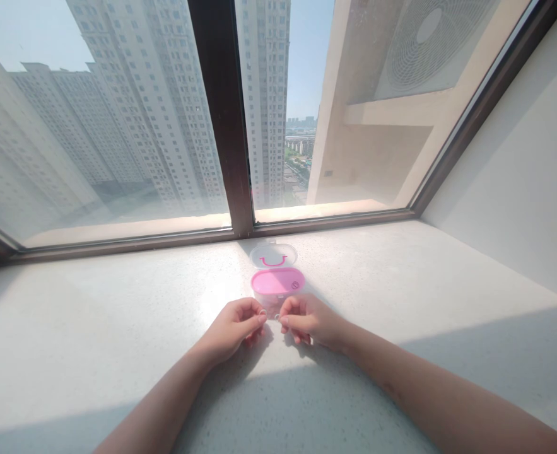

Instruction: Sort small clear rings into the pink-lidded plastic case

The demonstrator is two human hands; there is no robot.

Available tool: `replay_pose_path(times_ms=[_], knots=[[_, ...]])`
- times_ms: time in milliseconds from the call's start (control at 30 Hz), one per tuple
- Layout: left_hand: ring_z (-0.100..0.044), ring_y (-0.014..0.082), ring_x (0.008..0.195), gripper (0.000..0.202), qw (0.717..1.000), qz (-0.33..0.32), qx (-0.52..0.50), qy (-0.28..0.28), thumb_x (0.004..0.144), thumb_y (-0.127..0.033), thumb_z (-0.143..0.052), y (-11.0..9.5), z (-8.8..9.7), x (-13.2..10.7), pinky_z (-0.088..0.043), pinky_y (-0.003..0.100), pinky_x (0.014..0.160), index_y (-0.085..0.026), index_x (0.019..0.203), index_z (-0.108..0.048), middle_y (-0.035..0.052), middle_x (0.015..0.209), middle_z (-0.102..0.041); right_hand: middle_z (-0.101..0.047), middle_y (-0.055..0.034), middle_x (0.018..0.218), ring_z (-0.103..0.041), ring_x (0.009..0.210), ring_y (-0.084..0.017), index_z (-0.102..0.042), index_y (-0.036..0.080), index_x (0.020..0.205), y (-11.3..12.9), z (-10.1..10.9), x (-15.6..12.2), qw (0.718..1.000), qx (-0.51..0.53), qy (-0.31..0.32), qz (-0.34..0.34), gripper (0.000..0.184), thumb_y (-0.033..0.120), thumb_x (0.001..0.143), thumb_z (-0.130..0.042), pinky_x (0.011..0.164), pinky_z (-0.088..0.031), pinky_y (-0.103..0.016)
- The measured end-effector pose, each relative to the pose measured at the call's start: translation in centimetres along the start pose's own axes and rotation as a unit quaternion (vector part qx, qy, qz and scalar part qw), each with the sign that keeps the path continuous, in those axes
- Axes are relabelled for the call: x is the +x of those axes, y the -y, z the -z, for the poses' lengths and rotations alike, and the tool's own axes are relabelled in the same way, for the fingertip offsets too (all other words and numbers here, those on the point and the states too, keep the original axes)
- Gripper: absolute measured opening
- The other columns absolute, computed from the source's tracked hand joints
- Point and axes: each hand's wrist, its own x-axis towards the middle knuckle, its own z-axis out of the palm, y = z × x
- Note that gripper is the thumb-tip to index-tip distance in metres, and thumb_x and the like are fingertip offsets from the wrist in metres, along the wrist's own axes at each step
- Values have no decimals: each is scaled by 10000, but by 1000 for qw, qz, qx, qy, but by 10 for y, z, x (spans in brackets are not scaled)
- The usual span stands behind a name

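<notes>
My left hand is closed in a pinch, with a small silvery ring between thumb and forefinger. Just across a narrow gap, my right hand pinches another small silvery ring. Both are too small to make out fully. Right behind the hands stands an oval box with a pink tray on top; the fingers hide part of its front. A small dark round thing lies at the tray's right end. The box's clear lid, with a pink curved handle, is swung back toward the window.
The box stands on a pale speckled windowsill, lit by sun with shadow bands. A dark window frame rises close behind the lid. A white wall bounds the right side. Tall buildings and an outdoor fan unit show beyond the glass.
</notes>
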Motion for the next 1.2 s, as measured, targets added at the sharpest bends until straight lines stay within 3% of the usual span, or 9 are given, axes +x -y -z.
replay_pose_path(times_ms=[867,1200], knots=[[-489,93,486,278,1000,-4,11,8,794,-416,-635,6,2,1,-372,203,469,-158,765,-538,-31,585,-547,-635,1,639,-509,409,-54,-550,144,738,-1,-1,0,1000,-25,4,4,168,289,757,-633,336,-318,-149],[-505,95,475,282,1000,10,7,10,786,-411,-647,6,2,1,-372,203,464,-142,771,-564,5,602,-613,-621,10,608,-493,390,-56,-544,149,721,1,-3,0,1000,-29,1,-2,169,287,745,-638,322,-314,-153]])
